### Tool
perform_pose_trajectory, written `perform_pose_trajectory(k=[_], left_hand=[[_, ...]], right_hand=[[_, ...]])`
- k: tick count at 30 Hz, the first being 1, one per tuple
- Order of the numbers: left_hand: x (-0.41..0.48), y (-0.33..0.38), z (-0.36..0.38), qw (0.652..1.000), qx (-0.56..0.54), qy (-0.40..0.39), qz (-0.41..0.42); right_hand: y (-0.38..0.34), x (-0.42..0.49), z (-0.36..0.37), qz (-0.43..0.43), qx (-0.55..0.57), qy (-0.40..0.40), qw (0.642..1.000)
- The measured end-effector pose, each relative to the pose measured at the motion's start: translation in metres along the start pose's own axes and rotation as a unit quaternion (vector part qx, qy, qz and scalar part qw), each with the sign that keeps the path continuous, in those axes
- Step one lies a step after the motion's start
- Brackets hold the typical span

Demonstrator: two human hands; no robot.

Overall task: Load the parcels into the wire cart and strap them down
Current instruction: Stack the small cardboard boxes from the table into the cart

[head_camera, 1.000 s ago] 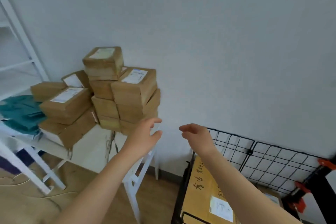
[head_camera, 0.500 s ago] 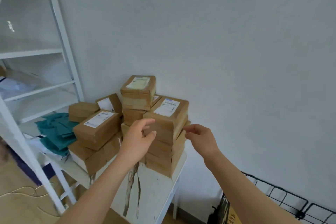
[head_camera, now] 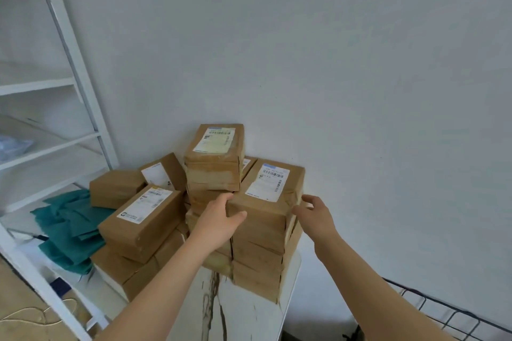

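We've closed in on the right stack's top parcel (head_camera: 267, 199), on the tabletop (head_camera: 243, 310). Left hand (head_camera: 219, 219) touches its near corner, right hand (head_camera: 314, 213) just beside it, fingers loose and no grip yet.

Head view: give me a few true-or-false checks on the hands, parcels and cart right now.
1. The left hand touches the top parcel of the right-hand stack. True.
2. The right hand has lifted a parcel clear. False: it is open beside that top parcel, which lies on its stack.
3. A teal cloth lies left of that parcel. True.
4. The wire cart stands left of that parcel. False: it shows at the lower right.
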State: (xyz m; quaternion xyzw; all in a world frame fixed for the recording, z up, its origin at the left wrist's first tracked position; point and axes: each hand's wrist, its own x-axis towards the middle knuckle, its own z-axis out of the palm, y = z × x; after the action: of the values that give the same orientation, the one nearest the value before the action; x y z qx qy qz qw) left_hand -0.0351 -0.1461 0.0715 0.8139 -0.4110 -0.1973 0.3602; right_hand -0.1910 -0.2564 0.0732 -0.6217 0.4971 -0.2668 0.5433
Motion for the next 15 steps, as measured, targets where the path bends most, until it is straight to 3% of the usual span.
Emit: perform_pose_trajectory(k=[5, 15], left_hand=[[0.018, -0.009, -0.008, 0.996, 0.029, -0.083, 0.007], [0.028, -0.008, -0.016, 0.994, 0.040, -0.102, 0.024]], right_hand=[[-0.001, 0.003, 0.016, 0.072, 0.059, -0.003, 0.996], [0.003, 0.002, 0.023, 0.202, 0.150, -0.061, 0.966]])
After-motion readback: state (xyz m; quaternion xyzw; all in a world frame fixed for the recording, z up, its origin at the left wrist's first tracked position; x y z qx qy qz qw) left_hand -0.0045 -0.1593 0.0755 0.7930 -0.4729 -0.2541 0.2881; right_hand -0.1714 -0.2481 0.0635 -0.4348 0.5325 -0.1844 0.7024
